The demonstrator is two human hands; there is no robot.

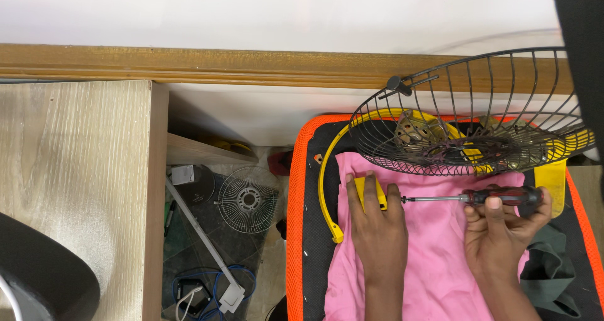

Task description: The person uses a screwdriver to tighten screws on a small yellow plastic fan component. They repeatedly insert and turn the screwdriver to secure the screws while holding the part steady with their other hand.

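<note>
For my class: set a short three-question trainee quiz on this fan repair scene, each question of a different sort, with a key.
1. True or false: the right hand holds a screwdriver.
2. What does the left hand press on? A) yellow part B) wire fan guard C) blue cable
3. What colour is the cloth under both hands?

Key: 1 true; 2 A; 3 pink.

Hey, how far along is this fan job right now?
Done, it seems: the black wire guard lies loose on its side over the pink cloth. In hand: the left hand pins a small yellow part to the cloth while the right hand drives a red-handled screwdriver into it. Left: that screw; whether more remain cannot be told.
</note>
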